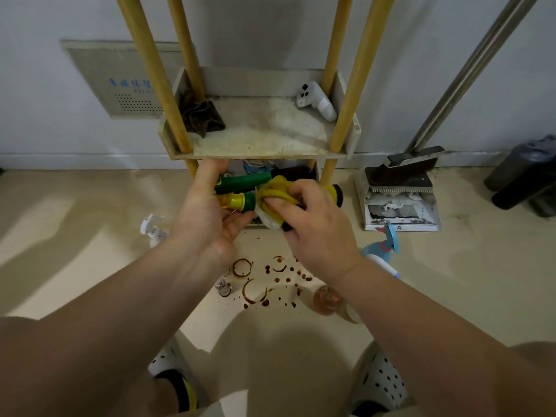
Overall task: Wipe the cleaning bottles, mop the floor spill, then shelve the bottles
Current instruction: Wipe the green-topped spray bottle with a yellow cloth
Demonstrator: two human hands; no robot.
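My left hand (207, 212) holds a spray bottle by its green and yellow trigger head (240, 188) in front of the shelf. My right hand (313, 221) grips a yellow cloth (276, 191) and presses it against the bottle's body, which is mostly hidden under the cloth. On the floor below lies a brown spill (264, 281) of rings and drops. Around it stand a white spray bottle (153, 230), a blue spray bottle (382, 248), a small bottle (223, 286) and an amber bottle (326, 300).
The wooden-post shelf (258, 145) carries a brown rag (201, 117) and a white bottle (316, 100) lying down. A dustpan with brush (400, 194) and a metal pole (469, 70) stand at right, a dark bin (526, 176) beyond. My feet in white clogs are at the bottom.
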